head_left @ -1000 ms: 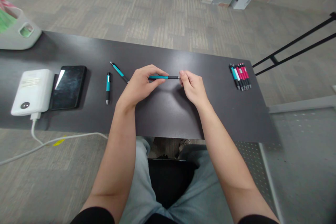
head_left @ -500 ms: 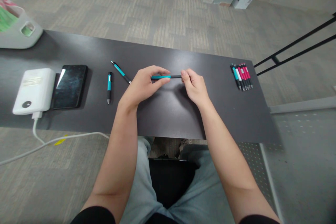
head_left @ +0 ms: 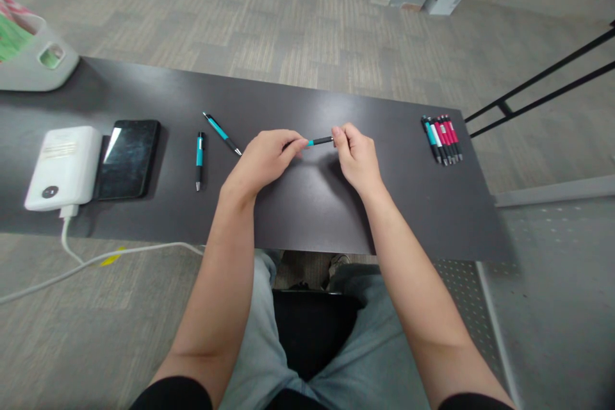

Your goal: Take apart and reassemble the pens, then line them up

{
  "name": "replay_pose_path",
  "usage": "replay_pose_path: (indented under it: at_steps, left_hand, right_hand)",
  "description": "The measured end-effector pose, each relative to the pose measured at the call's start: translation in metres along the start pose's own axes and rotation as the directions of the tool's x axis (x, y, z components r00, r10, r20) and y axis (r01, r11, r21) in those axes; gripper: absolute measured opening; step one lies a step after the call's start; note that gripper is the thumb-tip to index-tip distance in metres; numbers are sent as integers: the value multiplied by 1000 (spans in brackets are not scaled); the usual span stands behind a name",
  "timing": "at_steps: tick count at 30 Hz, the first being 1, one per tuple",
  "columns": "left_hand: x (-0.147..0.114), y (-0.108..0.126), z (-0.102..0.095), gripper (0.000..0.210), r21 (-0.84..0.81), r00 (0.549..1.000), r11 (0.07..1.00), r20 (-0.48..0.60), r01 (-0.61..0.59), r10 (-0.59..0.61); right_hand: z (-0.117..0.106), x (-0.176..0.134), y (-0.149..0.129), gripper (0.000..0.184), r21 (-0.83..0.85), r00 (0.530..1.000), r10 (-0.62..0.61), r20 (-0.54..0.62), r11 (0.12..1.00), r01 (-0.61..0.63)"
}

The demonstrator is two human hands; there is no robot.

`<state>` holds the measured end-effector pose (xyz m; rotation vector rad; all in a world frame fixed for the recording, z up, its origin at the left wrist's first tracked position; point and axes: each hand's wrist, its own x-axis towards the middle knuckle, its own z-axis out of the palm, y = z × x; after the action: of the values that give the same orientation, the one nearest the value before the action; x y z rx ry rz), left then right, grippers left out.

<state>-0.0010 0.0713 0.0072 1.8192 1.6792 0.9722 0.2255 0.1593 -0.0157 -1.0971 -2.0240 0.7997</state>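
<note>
Between my hands a teal and black pen (head_left: 321,141) is held nearly level above the dark table (head_left: 307,218). My left hand (head_left: 269,152) is closed around its teal end, which the fingers mostly cover. My right hand (head_left: 356,155) pinches the tip of the black grip end between thumb and curled fingers. Just left of my left hand, a second teal pen (head_left: 221,131) lies slanted on the table. Further left a third teal pen (head_left: 200,161) lies with its tip toward me.
At the right end lies a row of several pens (head_left: 442,141), teal, white and red. On the left are a black phone (head_left: 129,159) and a white power bank (head_left: 63,166) with a white cable (head_left: 129,251). A pale basket (head_left: 38,70) stands at the far left corner.
My left fingers have closed over the teal end of the pen, hiding more of it. The pen now tilts slightly up to the right. My right hand has barely moved.
</note>
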Motion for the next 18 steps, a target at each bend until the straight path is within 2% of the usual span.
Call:
replay_pose_path:
  at_steps: [3,6,13,18]
  left_hand:
    - [0,0,1,20,37,999,999,-39,-12,13]
    - [1,2,1,14,68,996,998,-87,-17,23]
    - [2,-3,7,31,102,999,995,-44,19,-15]
    - [3,-3,11,25,114,997,993,-81,-6,16]
  right_hand:
    - [1,0,1,79,-13,1000,17,24,1000,-17]
    - [3,-1,2,83,-11,999,19,35,1000,-18]
    - [5,-1,-2,77,-17,999,42,-1,999,-42]
    - [6,-3,-4,73,-10,999,53,-8,999,-53]
